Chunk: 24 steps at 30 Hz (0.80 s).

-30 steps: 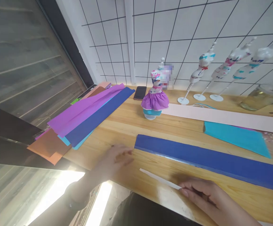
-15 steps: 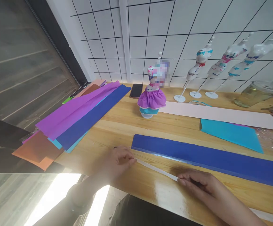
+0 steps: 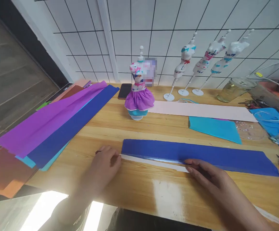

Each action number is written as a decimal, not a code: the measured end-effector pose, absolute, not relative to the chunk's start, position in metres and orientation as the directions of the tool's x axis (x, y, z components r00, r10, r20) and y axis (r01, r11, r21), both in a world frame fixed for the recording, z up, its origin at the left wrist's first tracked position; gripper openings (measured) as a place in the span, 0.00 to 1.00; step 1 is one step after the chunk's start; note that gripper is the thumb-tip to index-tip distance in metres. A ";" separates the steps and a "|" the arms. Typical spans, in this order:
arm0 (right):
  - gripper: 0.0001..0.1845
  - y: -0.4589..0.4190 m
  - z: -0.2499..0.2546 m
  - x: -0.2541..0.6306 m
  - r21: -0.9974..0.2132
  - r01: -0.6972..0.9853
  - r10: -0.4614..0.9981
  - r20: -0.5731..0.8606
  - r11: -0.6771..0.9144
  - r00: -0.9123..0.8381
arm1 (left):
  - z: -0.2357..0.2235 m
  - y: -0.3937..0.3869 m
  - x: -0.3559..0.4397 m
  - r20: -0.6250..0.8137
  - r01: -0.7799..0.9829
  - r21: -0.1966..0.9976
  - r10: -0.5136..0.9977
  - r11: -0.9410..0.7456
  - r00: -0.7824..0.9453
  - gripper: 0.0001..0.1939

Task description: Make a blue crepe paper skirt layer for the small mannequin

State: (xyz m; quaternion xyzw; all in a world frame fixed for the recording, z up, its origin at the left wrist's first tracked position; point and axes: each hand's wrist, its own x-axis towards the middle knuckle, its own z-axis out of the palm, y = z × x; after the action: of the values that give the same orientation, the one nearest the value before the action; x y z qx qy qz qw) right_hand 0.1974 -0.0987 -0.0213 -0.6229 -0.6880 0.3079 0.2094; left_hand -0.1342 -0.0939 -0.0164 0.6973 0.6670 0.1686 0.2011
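A narrow white paper strip [image 3: 151, 162] is stretched between my two hands, along the near edge of a long dark blue paper strip [image 3: 168, 150] that lies on the table. My left hand [image 3: 107, 163] pinches its left end, just beside the blue strip's left corner. With thumb and fingertips my right hand [image 3: 207, 176] pinches the white strip farther right, its fingers over the blue strip's near edge. Behind the blue strip stands a small dress form [image 3: 139, 77] wearing a purple gathered skirt [image 3: 139, 99] over a turquoise layer.
Stacked coloured sheets [image 3: 50, 118] lie at the left, beside a phone [image 3: 125, 91]. A pale pink strip [image 3: 199, 109] and a turquoise piece [image 3: 215, 129] lie behind the blue strip. Three bare dress forms [image 3: 187, 59] and a glass jar [image 3: 235, 89] stand along the tiled wall.
Both hands have brought the white strip up closer to the blue strip's near edge, and it now runs nearly parallel to it. The camera view has turned to the right.
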 end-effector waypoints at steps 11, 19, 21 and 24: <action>0.17 -0.095 -0.027 0.204 -0.605 0.791 0.992 -0.026 0.084 -0.126 | -0.026 -0.090 -0.128 0.007 0.884 0.467 1.000 0.004 -0.008 0.11; 0.17 -0.102 -0.033 0.212 -0.610 0.790 0.993 -0.045 0.056 -0.105 | -0.026 -0.092 -0.126 0.026 0.880 0.475 0.999 0.019 -0.036 0.09; 0.17 -0.102 -0.039 0.217 -0.597 0.798 0.992 -0.029 0.079 -0.120 | -0.026 -0.092 -0.126 0.036 0.883 0.469 0.999 0.019 -0.041 0.09; 0.18 -0.101 -0.044 0.221 -0.585 0.806 0.995 0.013 0.089 -0.101 | -0.027 -0.092 -0.126 0.029 0.887 0.461 0.998 0.036 -0.055 0.08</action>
State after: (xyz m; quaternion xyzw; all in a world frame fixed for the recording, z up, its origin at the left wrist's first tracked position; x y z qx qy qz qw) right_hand 0.2206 -0.1005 -0.0444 -0.6367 -0.7072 0.2240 0.2105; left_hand -0.1259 -0.0922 -0.0268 0.6700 0.7032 0.1822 0.1529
